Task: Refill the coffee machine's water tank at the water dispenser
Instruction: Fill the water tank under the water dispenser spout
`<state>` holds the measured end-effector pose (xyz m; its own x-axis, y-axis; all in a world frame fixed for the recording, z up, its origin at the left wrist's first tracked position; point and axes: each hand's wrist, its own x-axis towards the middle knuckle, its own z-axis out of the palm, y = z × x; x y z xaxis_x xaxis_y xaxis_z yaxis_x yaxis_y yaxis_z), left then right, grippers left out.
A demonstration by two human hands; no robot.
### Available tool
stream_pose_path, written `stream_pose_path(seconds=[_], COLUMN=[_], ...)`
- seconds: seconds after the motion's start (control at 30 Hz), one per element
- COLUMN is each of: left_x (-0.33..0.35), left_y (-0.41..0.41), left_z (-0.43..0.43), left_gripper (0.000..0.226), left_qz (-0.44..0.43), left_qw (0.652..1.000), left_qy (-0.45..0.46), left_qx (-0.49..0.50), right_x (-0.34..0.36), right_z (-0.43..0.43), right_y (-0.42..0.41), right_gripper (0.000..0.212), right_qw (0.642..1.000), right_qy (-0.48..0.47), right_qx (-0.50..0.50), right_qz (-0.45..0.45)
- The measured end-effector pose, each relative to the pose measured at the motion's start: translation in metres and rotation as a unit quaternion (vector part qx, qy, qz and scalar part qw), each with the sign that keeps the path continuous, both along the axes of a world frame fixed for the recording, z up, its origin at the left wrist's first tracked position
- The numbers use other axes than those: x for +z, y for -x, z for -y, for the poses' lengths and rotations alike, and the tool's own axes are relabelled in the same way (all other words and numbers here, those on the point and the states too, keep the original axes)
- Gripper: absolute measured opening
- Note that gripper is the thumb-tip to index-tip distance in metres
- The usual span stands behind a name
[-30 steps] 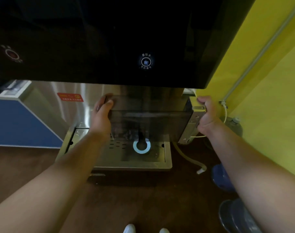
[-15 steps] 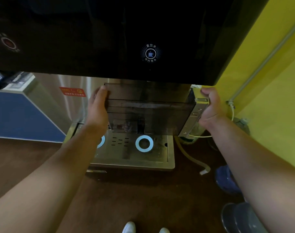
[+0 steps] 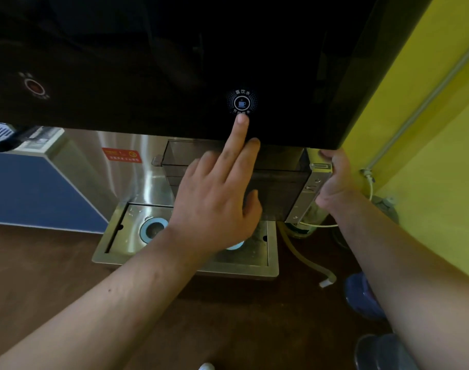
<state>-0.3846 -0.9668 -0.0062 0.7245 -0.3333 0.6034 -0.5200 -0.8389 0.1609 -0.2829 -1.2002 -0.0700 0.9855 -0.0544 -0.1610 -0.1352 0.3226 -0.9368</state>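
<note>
Tank (image 3: 278, 180), smoky translucent, held up under the black front panel (image 3: 174, 62) of the water dispenser, its long axis running left to right across the view, above the steel drip tray (image 3: 272, 263). Right hand (image 3: 335, 182) clamped on the tank's right end, fingers wrapped over the grey fitting there; it alone carries the tank. Left hand (image 3: 217, 198) off the tank, held in front of it with fingers spread and index finger extended upward, the fingertip just at the lower edge of the lit cup-icon button (image 3: 242, 103); contact with the panel likely, but cannot confirm from this angle. Key relation: button sits directly above the tank's middle, so the outlet presumably feeds down into the open top; the spout itself is hidden behind the panel edge and the left hand. Left hand is nearer the button, right hand nearer the tank. No water stream visible, fill not yet begun by my reading. Risk: one-sided grip may let the free left end sag as weight builds
</note>
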Motion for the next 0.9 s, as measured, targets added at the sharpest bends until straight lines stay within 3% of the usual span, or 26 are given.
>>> stream_pose_path(seconds=[0.37,0.47,0.57,0.67,0.7,0.8,0.9], left_x=[0.009,0.001,-0.027,-0.049,-0.053,-0.053,-0.049], left_y=[-0.019,-0.022,-0.021,-0.013,-0.013,-0.027,-0.042], left_z=[0.001,-0.014,-0.043,-0.054,-0.054,-0.053,-0.052], left_gripper=[0.061,0.040,0.007,0.018,0.014,0.047,0.039], left_qz=[-0.023,0.045,0.106,-0.026,-0.096,-0.250,-0.293], left_qw=[0.999,0.998,0.973,0.887,0.841,0.703,0.676], left_qy=[-0.034,0.034,0.205,0.435,0.501,0.641,0.654], left_qx=[0.015,-0.039,-0.013,0.150,0.179,0.181,0.170], right_x=[0.004,0.002,-0.003,-0.005,-0.006,-0.007,-0.007], right_z=[0.004,0.003,0.005,0.005,0.006,0.005,0.004], right_y=[-0.008,-0.008,-0.007,-0.006,-0.006,-0.003,0.001], right_gripper=[0.041,0.039,0.037,0.035,0.034,0.031,0.033], right_qw=[0.998,0.998,0.998,0.999,0.999,0.999,1.000], right_qy=[-0.012,-0.019,-0.021,-0.030,-0.033,-0.034,-0.023], right_qx=[0.056,0.047,0.038,0.024,0.013,0.008,0.019], right_qz=[0.031,0.036,0.033,0.016,0.008,0.001,0.008])
